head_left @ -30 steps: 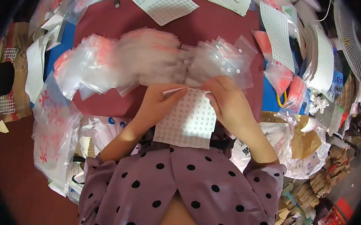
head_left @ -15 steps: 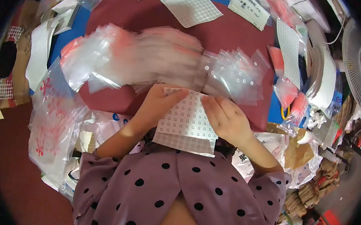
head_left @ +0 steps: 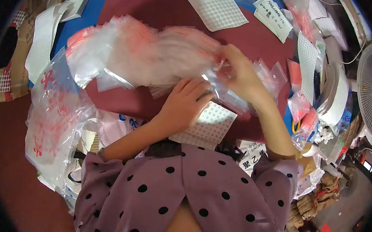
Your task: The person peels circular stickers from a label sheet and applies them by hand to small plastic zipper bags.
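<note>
A white sheet of G stickers (head_left: pixel 215 122) lies tilted at the table's near edge, its left part hidden by my left hand (head_left: pixel 186 102). That hand holds the sheet, its fingers bent and reaching to the lower edge of the clear bags. My right hand (head_left: pixel 242 77) is at the right end of the fanned pile of clear zip bags with red strips (head_left: pixel 155 58), fingers closed on a clear bag. More bags with small round G stickers (head_left: pixel 268 76) lie partly behind that hand.
On the dark red mat (head_left: pixel 167 7) lie a dotted sheet (head_left: pixel 215 8) and handwritten slips (head_left: pixel 274 18). A large plastic bag with red print (head_left: pixel 54 119) hangs at the left. Packets, sheets and a white fan (head_left: pixel 371 81) stand at the right.
My right hand has left the sticker sheet and moved up to the bags. My left hand has moved slightly right, and the sheet now lies tilted. The view has shifted a little.
</note>
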The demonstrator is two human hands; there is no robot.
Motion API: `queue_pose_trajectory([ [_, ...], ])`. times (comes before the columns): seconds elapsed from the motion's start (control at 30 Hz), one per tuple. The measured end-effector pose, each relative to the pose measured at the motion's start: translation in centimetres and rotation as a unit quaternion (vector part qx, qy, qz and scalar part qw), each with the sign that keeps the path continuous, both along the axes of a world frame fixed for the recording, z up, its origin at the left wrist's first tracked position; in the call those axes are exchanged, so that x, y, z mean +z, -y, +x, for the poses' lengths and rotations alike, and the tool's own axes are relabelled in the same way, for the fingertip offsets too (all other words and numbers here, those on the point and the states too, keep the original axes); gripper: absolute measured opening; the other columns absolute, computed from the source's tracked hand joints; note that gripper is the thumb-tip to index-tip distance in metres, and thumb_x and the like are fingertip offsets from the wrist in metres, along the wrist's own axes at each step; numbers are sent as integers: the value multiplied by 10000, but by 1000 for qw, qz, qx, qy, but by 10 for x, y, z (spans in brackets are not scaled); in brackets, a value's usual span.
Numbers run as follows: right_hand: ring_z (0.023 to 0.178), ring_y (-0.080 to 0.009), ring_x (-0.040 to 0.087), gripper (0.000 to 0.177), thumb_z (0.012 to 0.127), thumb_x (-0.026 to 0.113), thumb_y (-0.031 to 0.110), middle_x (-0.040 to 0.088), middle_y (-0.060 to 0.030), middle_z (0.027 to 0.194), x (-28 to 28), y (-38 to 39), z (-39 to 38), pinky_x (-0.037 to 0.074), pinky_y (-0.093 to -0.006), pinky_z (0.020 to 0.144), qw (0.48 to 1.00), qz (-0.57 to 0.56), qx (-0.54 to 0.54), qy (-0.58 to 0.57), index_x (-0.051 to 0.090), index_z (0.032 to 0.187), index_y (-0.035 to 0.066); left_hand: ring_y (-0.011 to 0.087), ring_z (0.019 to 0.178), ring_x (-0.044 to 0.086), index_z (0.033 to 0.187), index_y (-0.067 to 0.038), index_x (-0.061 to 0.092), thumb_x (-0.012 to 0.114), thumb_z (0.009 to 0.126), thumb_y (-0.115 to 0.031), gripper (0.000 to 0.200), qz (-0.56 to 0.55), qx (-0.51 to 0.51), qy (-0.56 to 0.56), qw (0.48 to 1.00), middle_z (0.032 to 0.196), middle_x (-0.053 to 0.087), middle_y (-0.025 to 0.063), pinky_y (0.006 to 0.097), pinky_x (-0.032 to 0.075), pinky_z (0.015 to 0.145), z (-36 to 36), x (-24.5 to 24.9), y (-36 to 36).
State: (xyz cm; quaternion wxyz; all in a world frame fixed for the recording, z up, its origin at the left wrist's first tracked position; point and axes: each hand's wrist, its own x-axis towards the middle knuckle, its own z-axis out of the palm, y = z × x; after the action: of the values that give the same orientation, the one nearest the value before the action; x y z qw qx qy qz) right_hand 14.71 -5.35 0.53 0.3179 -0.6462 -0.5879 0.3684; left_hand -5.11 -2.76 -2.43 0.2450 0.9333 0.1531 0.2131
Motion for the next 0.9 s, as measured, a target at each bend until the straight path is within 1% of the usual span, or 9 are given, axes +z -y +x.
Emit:
queue_pose_trajectory([
  [0.07, 836, -328, 535, 318, 657, 605, -49, 501, -142, 918, -12, -7, -11, 454, -373, 735, 986, 59, 21, 153, 452, 928, 19, 244, 1106, 482, 1041, -71, 610, 631, 757, -156, 297, 0, -19, -27, 999, 1131, 535, 78, 400, 389, 905, 3, -6, 0],
  [0.13, 813, -365, 506, 361, 621, 621, -54, 475, -159, 878, -3, -7, -10, 445, -393, 712, 990, 54, -8, 128, 438, 922, 21, 249, 1101, 490, 1033, -70, 613, 623, 756, -152, 289, -16, -22, 7, 1000, 1153, 539, 67, 398, 391, 906, 5, -8, 0],
  [0.2, 825, -347, 523, 381, 637, 618, -45, 483, -148, 891, 12, -8, -1, 446, -393, 716, 951, -9, -24, 308, 447, 971, 21, 247, 1106, 490, 1037, -68, 612, 619, 758, -148, 290, -13, -12, -2, 1000, 1161, 540, 70, 395, 389, 915, 4, -8, 2],
  [0.37, 861, -392, 555, 320, 650, 612, -11, 544, -187, 887, 7, -18, -6, 461, -445, 716, 994, 11, 22, 109, 490, 943, 28, 247, 1103, 495, 1038, -64, 613, 604, 763, -131, 283, 11, -20, -30, 999, 1156, 555, 76, 391, 403, 915, 6, -5, 1],
  [0.47, 849, -353, 574, 294, 645, 663, 47, 596, -162, 895, 5, -20, -13, 467, -419, 723, 953, -48, -18, 298, 524, 902, 19, 246, 1087, 504, 1046, -55, 610, 599, 760, -113, 291, -5, -35, -6, 999, 1140, 570, 75, 388, 423, 890, 6, -8, 0],
  [0.57, 812, -337, 598, 291, 649, 667, 91, 616, -130, 829, 15, -17, -2, 464, -409, 712, 908, -1, -1, 419, 538, 901, 25, 249, 1066, 517, 1047, -43, 610, 601, 753, -104, 300, -14, 12, 3, 1000, 1126, 579, 73, 372, 439, 865, 3, -7, 1],
  [0.7, 750, -306, 604, 312, 638, 699, 180, 615, -114, 686, 7, -21, -11, 439, -418, 676, 957, -87, 9, 277, 540, 887, 77, 252, 1053, 526, 1039, -38, 609, 610, 745, -101, 301, -21, -11, 10, 1000, 1123, 582, 75, 366, 440, 875, 6, -11, 3],
  [0.83, 866, -250, 570, 222, 611, 707, 176, 619, -61, 803, 4, -14, 3, 393, -401, 736, 874, 31, -52, 483, 607, 800, 119, 246, 1045, 527, 1015, -36, 611, 618, 743, -102, 279, -28, 8, 10, 1000, 1116, 585, 69, 372, 441, 869, 5, -8, 2],
  [0.9, 913, -232, 548, 174, 601, 720, 180, 610, -37, 843, 11, -11, 9, 367, -387, 771, 872, 13, -59, 487, 620, 735, 130, 247, 1040, 529, 1012, -35, 610, 618, 744, -101, 276, -23, 4, 11, 1000, 1115, 584, 75, 375, 441, 861, 5, -7, 2],
])
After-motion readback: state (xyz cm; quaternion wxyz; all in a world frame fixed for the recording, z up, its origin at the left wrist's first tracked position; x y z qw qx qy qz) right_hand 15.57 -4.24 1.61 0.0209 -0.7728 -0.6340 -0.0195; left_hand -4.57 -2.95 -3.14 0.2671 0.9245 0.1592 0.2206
